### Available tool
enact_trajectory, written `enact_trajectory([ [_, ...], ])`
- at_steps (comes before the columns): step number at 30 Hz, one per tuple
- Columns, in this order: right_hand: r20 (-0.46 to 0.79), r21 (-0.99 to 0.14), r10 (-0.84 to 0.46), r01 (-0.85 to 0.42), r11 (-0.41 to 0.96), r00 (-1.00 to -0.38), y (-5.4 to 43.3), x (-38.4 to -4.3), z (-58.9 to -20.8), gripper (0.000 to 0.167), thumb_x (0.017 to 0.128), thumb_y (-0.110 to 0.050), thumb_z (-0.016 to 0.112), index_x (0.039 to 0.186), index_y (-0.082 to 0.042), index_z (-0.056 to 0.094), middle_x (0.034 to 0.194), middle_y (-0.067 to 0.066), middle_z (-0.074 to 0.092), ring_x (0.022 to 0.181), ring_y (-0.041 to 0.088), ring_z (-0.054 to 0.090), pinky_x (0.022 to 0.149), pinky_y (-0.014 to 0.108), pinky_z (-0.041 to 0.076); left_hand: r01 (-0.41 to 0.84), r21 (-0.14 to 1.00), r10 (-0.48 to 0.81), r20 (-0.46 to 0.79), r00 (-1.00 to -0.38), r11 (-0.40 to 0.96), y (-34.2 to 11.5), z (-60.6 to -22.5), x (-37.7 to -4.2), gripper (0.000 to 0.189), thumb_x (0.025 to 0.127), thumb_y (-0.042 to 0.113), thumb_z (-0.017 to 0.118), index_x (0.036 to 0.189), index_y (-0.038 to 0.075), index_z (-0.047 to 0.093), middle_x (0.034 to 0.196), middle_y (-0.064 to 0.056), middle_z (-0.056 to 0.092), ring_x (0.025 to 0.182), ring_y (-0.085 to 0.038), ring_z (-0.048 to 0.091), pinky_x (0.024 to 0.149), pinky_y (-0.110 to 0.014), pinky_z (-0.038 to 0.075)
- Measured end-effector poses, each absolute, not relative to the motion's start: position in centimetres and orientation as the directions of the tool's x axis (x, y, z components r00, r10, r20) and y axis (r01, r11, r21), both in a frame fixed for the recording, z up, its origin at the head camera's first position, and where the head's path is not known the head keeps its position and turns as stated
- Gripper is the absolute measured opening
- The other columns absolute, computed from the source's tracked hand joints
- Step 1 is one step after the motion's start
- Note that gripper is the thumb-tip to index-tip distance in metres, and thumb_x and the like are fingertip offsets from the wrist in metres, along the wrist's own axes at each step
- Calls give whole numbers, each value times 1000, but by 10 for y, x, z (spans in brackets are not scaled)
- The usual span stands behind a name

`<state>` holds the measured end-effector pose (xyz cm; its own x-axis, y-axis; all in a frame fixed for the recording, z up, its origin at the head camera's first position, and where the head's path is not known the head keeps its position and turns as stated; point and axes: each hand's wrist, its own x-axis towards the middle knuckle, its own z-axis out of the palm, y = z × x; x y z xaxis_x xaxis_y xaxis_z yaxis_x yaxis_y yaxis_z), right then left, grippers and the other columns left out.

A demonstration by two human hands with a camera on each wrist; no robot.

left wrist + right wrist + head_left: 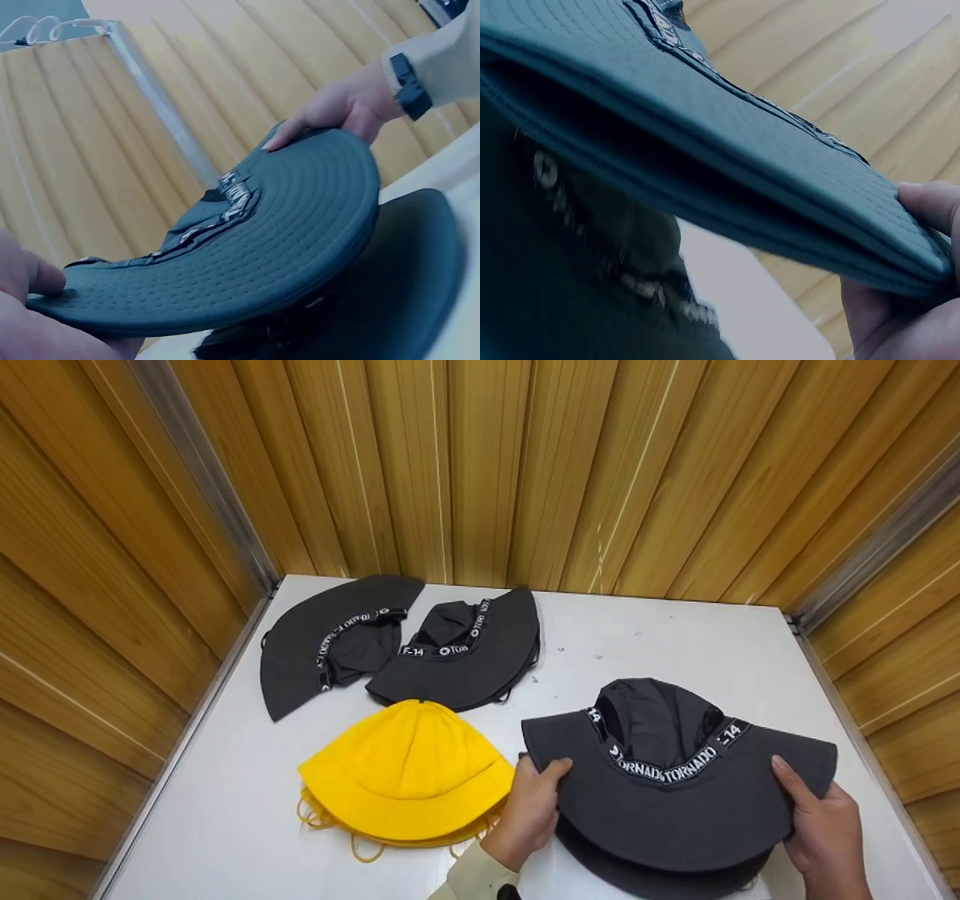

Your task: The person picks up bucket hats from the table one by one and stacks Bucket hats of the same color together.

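In the head view, we judge an even, level hold best for the upper hat (671,817); it lies between the left hand (531,811) and right hand (829,829), each gripping its brim (660,832). In the left wrist view, we note a lower hat (412,262) beneath. In the right wrist view, we advise pinching both stacked edges (727,165) together.

In the head view, the held dark hat (675,817) hides most of the fingers of the left hand (531,802) and the right hand (829,825) from us and covers much of the lower dark hat (637,876). We lose the right forearm (836,885) at the bottom edge. The left hand covers part of the right side of the yellow hat (420,765). In the right wrist view, we find lettering (645,289) too blurred to read. Specks (598,656) on the worktop (675,641) are too small to identify.
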<state>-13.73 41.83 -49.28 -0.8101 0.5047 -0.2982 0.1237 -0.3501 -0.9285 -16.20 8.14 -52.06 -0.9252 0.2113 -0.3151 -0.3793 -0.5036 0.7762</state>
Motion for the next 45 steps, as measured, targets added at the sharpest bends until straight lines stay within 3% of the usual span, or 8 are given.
enact_trajectory([
  [12, -407, -909, 586, 373, -186, -700, 433, -133, -530, 20, 82, -33, 87, 87, -31, 69, 77, -20, 71, 75, -4, 70, 67, 17, 60, -463, 721, 184, -435, -882, -515, 107, -552, -153, 54, 92, 8, 53, 141, -4, 33, 135, -17, 53, 118, -24, 59, 106, -41, 49],
  [17, -406, -881, 579, 471, -42, -707, 434, -136, -539, 57, 86, -44, 81, 128, -12, 63, 75, -23, 67, 73, -7, 68, 68, 16, 59, -494, 700, 203, -461, -864, -516, 107, -559, -152, 59, 93, 10, 53, 145, -4, 28, 139, -20, 50, 122, -27, 57, 109, -44, 47],
  [21, -379, -816, 572, 554, 164, -727, 437, -140, -543, 93, 91, -57, 70, 152, 6, 39, 114, 12, 72, 72, -12, 58, 65, 11, 54, -521, 688, 219, -482, -848, -505, 105, -563, -152, 62, 94, 11, 53, 148, -4, 26, 145, -23, 46, 128, -29, 53, 115, -52, 42],
  [24, -367, -775, 558, 577, 259, -744, 439, -141, -546, 96, 94, -60, 62, 154, 9, 33, 148, 31, 48, 74, -12, 53, 65, 10, 51, -532, 677, 238, -484, -842, -508, 103, -565, -151, 62, 96, 11, 53, 149, -5, 25, 147, -23, 48, 128, -29, 55, 116, -53, 42],
  [31, -380, -765, 502, 569, 302, -777, 443, -138, -543, 99, 99, -52, 60, 157, 14, 13, 151, 41, 36, 76, -11, 55, 69, 11, 55, -537, 635, 310, -441, -842, -556, 89, -561, -149, 60, 101, 8, 47, 153, -8, 24, 149, -24, 50, 134, -30, 56, 113, -51, 48],
  [37, -370, -716, 486, 576, 393, -792, 443, -131, -525, 102, 99, -48, 61, 158, 13, 6, 152, 43, 31, 109, 31, 68, 76, 21, 60, -566, 685, 367, -434, -823, -459, 67, -549, -142, 67, 100, 7, 49, 155, -15, 16, 155, -35, 38, 143, -43, 46, 115, -59, 42],
  [40, -352, -663, 458, 563, 493, -816, 439, -128, -515, 98, 99, -52, 60, 158, 11, 13, 157, 44, 20, 140, 55, 38, 101, 42, 55, -560, 748, 399, -420, -815, -356, 56, -542, -137, 69, 100, 7, 52, 153, -18, 16, 153, -36, 40, 143, -44, 44, 117, -60, 38],
  [45, -268, -612, 370, 454, 648, -889, 413, -123, -504, 88, 96, -53, 65, 154, 4, 32, 160, 43, 7, 147, 64, 10, 118, 73, 19, -497, 866, 457, -421, -784, -54, 39, -529, -131, 75, 96, 11, 64, 153, -15, 23, 142, -31, 53, 129, -36, 59, 112, -53, 47],
])
